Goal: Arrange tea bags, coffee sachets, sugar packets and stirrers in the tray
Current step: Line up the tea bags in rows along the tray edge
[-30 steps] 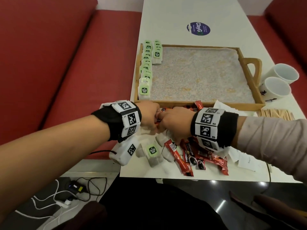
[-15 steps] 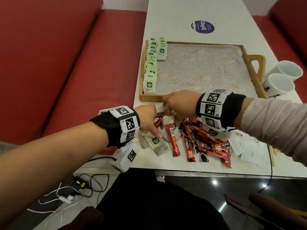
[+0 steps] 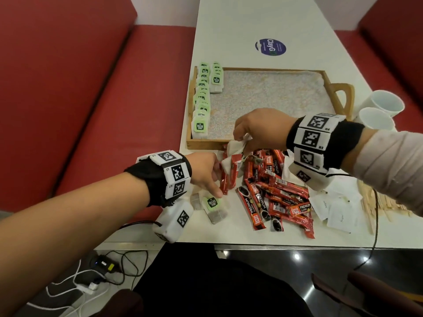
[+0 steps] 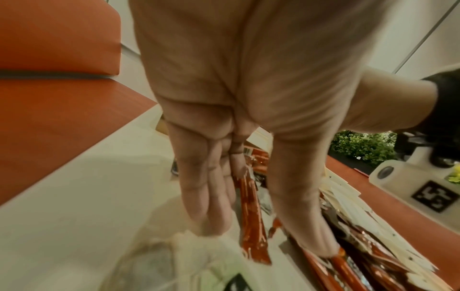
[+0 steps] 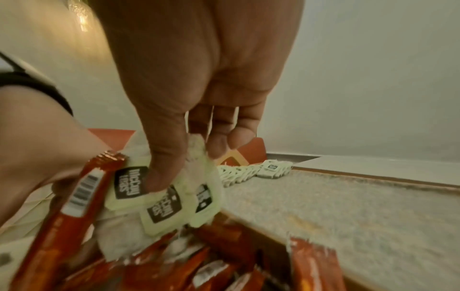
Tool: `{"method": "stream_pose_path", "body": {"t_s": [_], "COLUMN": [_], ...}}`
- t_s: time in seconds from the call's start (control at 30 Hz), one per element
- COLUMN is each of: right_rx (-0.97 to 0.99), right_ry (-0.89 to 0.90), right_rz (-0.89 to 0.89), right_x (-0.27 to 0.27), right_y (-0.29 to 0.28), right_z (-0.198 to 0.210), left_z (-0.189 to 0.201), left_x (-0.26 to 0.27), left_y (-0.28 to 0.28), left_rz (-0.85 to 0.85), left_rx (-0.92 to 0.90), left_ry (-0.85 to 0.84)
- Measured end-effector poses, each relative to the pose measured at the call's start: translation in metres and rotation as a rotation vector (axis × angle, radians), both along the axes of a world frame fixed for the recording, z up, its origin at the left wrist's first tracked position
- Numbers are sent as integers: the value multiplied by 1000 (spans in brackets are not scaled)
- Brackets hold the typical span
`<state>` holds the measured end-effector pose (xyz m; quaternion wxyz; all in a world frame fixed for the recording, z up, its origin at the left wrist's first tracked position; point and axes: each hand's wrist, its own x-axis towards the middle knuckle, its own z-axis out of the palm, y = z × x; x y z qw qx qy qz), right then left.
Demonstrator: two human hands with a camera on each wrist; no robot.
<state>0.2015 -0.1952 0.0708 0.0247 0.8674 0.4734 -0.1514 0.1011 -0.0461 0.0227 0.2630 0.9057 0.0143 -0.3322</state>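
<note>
My right hand (image 3: 242,138) hovers at the front rim of the wooden tray (image 3: 251,70) and pinches several tea bags (image 3: 235,149) by their green tags (image 5: 161,196) between thumb and fingers. The bags dangle over the red coffee sachets (image 3: 274,197). My left hand (image 3: 212,179) is low over the table beside them. Its fingers (image 4: 206,206) point straight down and the thumb tip touches a sachet (image 4: 251,216). A row of tea bags (image 3: 201,106) lines the tray's left side. Two loose tea bags (image 3: 212,207) lie under the left wrist.
White sugar packets (image 3: 338,211) and wooden stirrers (image 3: 384,202) lie right of the sachets. Two white cups (image 3: 384,104) stand beside the tray handle (image 3: 345,97). A black cable (image 3: 375,225) hangs over the table's near edge. Red bench seats flank the table.
The two hands were together over the pile. The right hand has risen toward the tray with the tea bags, and the left has stayed low by the sachets.
</note>
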Motion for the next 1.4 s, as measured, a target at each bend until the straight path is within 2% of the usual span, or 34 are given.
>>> {"method": "stream_pose_path", "body": {"t_s": [0.27,0.43,0.5,0.63,0.8,0.97,1.07,1.13,1.2,1.33,1.4], "right_rx": [68,100,110,73,144,341,492,521,413,-54,-167], "right_ry": [-79,-82,-79,-115,-118,-2,146,153,150,137,102], "right_rz": [-13,-40,-60,-81,-107,-168,-287,-356,-324,9,93], "right_x": [11,12,11,10,8,7,8,6,1,-17,-21], "right_y": [-8,-7,-4,3,11,15,14,12,13,24,29], "right_z": [21,33,40,54,61,46,31,19,8,-14,-18], "left_z": [20,34,38,40,41,36,30,25,20,12,11], "left_x": [23,36,40,48,55,52,46,42,38,31,29], "left_y": [6,6,2,-10,-19,-2,15,27,39,51,52], "left_rz": [163,304,304,248,433,467,519,590,661,696,696], "left_rx": [-195,-363,-449,-641,-842,-810,-794,-782,-804,-812,-815], "left_ry": [31,-124,-157,-71,-148,-153,-153,-174,-196,-225,-224]}}
